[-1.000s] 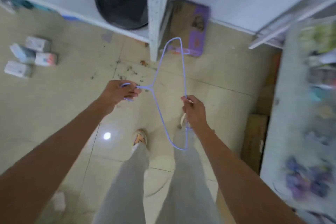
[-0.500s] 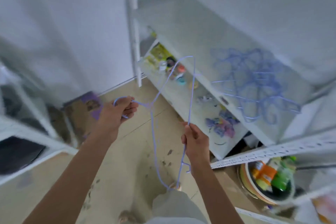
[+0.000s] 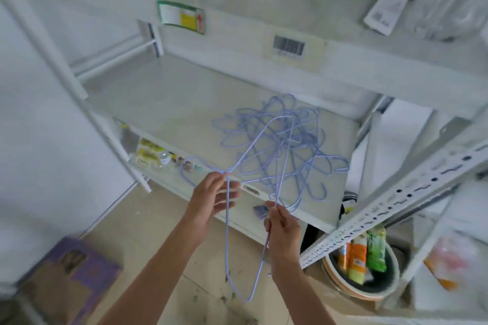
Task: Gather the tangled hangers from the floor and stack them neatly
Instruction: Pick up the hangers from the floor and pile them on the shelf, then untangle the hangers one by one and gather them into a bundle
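Observation:
I hold one thin lilac wire hanger [image 3: 229, 248] upright in front of a white shelf [image 3: 169, 103]. My left hand [image 3: 214, 192] pinches it at the neck, just below its hook. My right hand [image 3: 282, 227] grips its straight bar lower down. On the shelf behind it lies a loose heap of several lilac hangers [image 3: 303, 150], their hooks pointing different ways. The held hanger's upper corner overlaps that heap in the view.
White metal shelving surrounds me, with a perforated upright [image 3: 396, 203] slanting at the right. A bowl of packets [image 3: 361, 272] sits low on the right. A purple-and-brown cardboard box [image 3: 71, 277] lies on the tiled floor [image 3: 148, 229] at the left.
My view swung up from the floor to the shelf and closer to the heap. Both hands kept hold of the hanger; the left shifted from the hook to the neck.

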Available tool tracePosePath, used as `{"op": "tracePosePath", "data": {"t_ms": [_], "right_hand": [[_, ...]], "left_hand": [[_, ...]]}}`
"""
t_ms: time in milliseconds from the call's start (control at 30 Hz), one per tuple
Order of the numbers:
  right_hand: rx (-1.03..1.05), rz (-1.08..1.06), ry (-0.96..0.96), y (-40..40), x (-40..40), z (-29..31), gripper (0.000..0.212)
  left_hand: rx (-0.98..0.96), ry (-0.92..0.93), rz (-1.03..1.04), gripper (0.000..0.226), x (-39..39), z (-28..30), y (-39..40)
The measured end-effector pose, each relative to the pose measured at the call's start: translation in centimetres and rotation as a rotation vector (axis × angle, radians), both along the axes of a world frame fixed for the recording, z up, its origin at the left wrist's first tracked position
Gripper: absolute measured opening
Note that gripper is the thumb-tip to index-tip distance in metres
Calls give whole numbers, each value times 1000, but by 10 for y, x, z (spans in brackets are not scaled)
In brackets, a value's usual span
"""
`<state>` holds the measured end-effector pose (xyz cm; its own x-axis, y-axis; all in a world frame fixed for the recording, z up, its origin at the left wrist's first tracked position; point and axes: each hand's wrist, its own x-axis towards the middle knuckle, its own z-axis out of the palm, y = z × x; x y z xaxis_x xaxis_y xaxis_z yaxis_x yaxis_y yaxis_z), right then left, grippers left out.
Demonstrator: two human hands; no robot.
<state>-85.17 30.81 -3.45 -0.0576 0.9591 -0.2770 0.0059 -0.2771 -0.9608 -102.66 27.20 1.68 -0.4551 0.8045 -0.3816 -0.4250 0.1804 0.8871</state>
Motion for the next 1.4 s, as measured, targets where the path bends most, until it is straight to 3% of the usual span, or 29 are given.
{"op": "tracePosePath", "data": {"t_ms": [333,433,633,900,1033,1133,1233,1333,1400], "right_hand": [[-84,-51,-219,46,-47,-2,24],[-90,-93,-290,52,-77,-3,34],[-97,-183,-344,45,-138,-14,27],[-104,-211,-235,64,-141,-3,28],[-72,-204,-270,105,-136,4,25],[-16,-210,-460,145,-134,7,21],[5,-239,-867,187,-129,10,25],[-43,-47,-1137,214,-122,6,39],[-97,53,-1208,223,-116,-1,36]], "left_hand": [[-89,74,-275,31,-60,-11,87],[-118,-31,-315,36,-88,-9,95],[-77,-265,-293,33,-146,2,111],[2,-1,-517,14,-177,24,105],[52,-28,-455,21,-183,22,105],[58,-35,-378,25,-183,15,105],[73,-2,-336,28,-182,9,105],[98,35,-308,29,-181,8,103],[107,57,-299,28,-180,9,102]]}}
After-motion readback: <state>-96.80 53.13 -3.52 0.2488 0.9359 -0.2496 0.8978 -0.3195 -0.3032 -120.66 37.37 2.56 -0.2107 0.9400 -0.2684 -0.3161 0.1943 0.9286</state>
